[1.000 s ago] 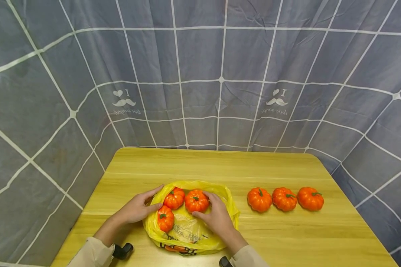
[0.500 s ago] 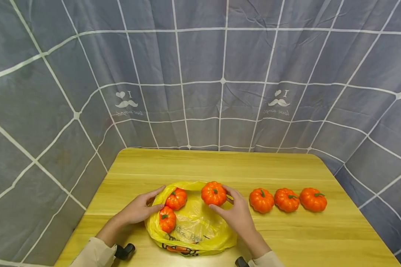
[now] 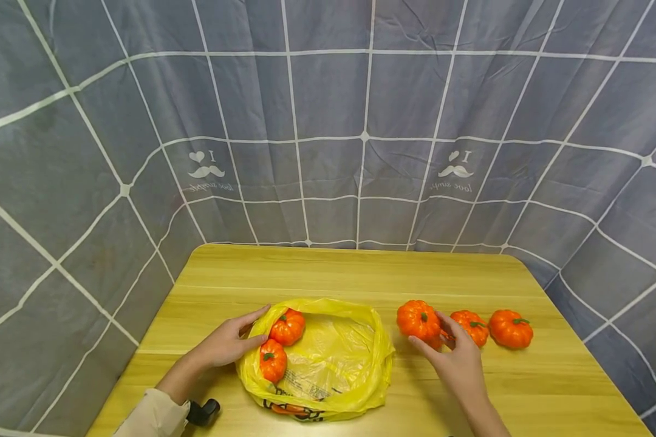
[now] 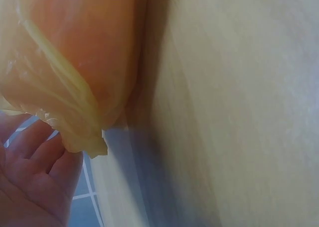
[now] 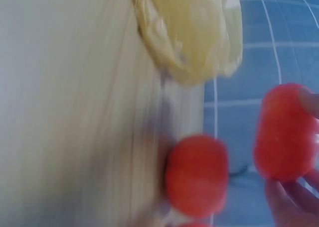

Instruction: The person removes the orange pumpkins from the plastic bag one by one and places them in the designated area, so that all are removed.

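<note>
My right hand point(image 3: 459, 363) grips a small orange pumpkin point(image 3: 417, 320) by its side, raised above the table right of the bag. In the right wrist view, this held pumpkin point(image 5: 282, 135) is apart from a pumpkin point(image 5: 197, 176) standing on the wood. The yellow plastic bag point(image 3: 369, 388) lies with its mouth spread. My left hand point(image 3: 224, 342) pinches its left rim, thumb inside; the left wrist view shows the fingers behind the thin yellow plastic point(image 4: 65, 105). Two pumpkins sit in the bag's left part, one at the back point(image 3: 288, 328) and one in front point(image 3: 273, 364).
Right of the bag, a row of pumpkins stands on the wooden table point(image 3: 328, 273): one mostly hidden behind the held pumpkin, a middle pumpkin point(image 3: 470, 325) and a right-hand pumpkin point(image 3: 511, 329). A grey gridded curtain point(image 3: 328, 164) surrounds the table's back and sides.
My right hand has lifted a pumpkin out of the bag and carried it right, to above the leftmost pumpkin of the row. My left hand has stayed on the bag's rim.
</note>
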The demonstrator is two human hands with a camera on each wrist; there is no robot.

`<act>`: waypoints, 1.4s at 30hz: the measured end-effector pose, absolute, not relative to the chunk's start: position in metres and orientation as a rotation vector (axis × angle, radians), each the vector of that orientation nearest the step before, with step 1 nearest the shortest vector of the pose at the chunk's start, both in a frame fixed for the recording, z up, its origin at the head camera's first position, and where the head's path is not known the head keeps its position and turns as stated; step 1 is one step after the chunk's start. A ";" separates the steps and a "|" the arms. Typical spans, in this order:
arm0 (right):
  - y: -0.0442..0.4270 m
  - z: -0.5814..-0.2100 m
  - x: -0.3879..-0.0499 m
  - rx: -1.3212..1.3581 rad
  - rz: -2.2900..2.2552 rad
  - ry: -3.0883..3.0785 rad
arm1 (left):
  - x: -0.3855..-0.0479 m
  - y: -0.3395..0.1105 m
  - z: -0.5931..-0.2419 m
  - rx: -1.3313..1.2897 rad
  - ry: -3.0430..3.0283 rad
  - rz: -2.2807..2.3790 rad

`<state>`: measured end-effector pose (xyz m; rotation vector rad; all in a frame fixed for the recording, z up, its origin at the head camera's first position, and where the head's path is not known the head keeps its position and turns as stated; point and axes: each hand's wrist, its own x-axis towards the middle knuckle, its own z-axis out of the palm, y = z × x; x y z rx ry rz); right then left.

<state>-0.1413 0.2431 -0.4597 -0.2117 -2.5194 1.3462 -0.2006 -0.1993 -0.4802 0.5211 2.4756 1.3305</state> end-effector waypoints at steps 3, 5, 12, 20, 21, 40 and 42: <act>0.259 -0.458 -0.134 -0.266 1.299 -2.490 | -0.202 -0.199 -0.480 0.523 2.467 1.336; 0.270 -0.459 -0.128 -0.299 1.282 -2.469 | -0.202 -0.199 -0.481 0.521 2.454 1.345; 0.316 -0.468 -0.109 -0.448 1.274 -2.444 | -0.203 -0.199 -0.480 0.529 2.451 1.344; 0.357 -0.477 -0.086 -0.859 1.327 -2.450 | -0.202 -0.198 -0.480 0.519 2.476 1.314; 0.361 -0.479 -0.085 -0.917 1.342 -2.444 | -0.202 -0.198 -0.480 0.515 2.482 1.310; 0.396 -0.499 -0.082 -0.926 1.285 -2.551 | -0.202 -0.198 -0.478 0.500 2.521 1.267; 0.399 -0.499 -0.081 -0.900 1.263 -2.592 | -0.202 -0.197 -0.478 0.503 2.522 1.263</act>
